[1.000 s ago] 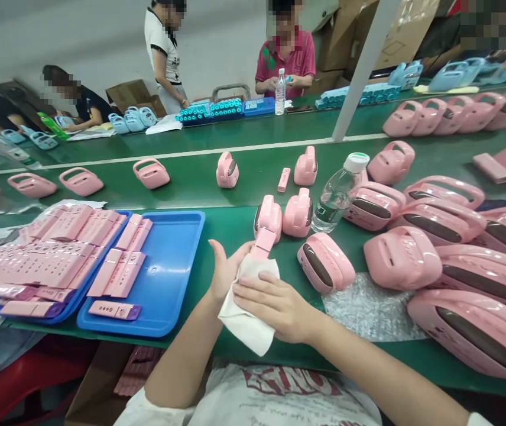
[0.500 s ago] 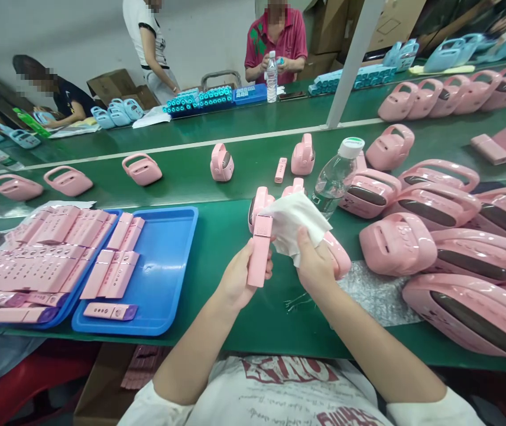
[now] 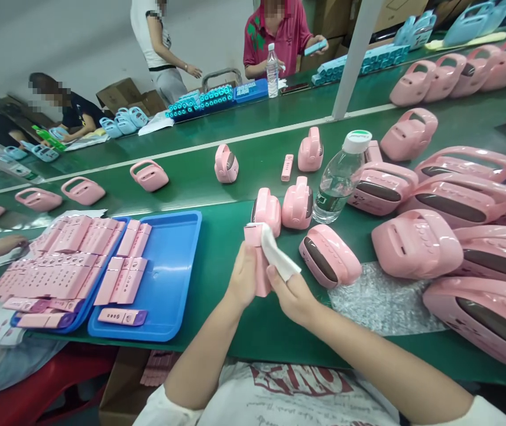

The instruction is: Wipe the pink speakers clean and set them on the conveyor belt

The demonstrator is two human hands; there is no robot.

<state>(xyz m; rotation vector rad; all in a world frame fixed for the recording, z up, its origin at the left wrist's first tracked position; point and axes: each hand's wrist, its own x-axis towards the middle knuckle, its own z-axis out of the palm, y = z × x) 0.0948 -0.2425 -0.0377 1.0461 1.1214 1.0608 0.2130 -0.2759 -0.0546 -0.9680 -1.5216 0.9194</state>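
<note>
My left hand is wrapped around a pink, box-shaped microphone, held upright above the green table. A white cloth is pinched in my right hand and lies against the microphone's upper right side. Just beyond my hands stand two small pink speakers with carry handles, one on the left and another on the right. A third pink speaker sits to the right of my right hand, by a sheet of bubble wrap.
Left of me, a blue tray holds several pink microphones; more are piled beside it. A water bottle stands ahead. Many pink speakers crowd the right. A post rises beyond the belt; people sit and stand across from me.
My right hand has brought the cloth down and left onto the microphone, which is now turned. Across the table, the person in red holds out a blue piece. The speakers on the belt have shifted slightly in view.
</note>
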